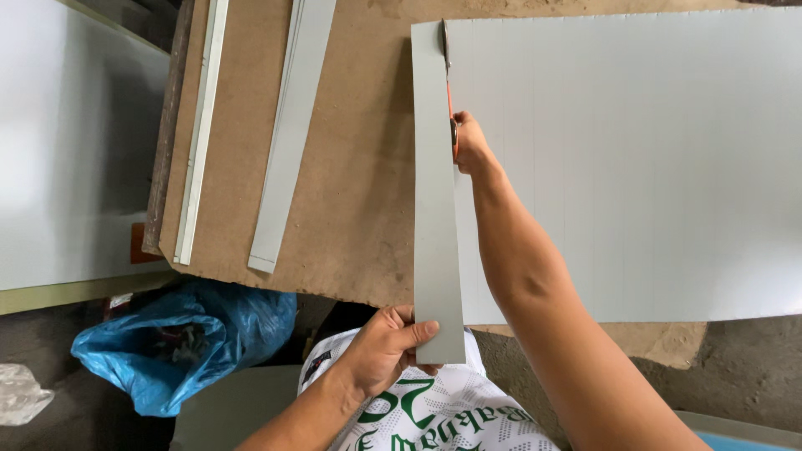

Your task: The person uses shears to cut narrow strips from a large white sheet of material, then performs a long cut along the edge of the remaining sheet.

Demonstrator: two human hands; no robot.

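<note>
On the brown board (359, 209) | our right hand (469, 144) grips orange-handled scissors (449, 79) in the grey sheet (635, 159) | our left hand (386, 347) pinches the cut strip's (434, 209) near end

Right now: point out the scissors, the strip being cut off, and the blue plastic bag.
scissors (452, 125): head view, orange handle in the right hand.
cut strip (436, 217): head view, middle of the grey strip.
blue plastic bag (180, 342): head view, bag's crumpled middle.

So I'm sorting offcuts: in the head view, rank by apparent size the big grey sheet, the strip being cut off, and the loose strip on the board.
1. Big grey sheet
2. Strip being cut off, though it is nearer the camera
3. Loose strip
</note>
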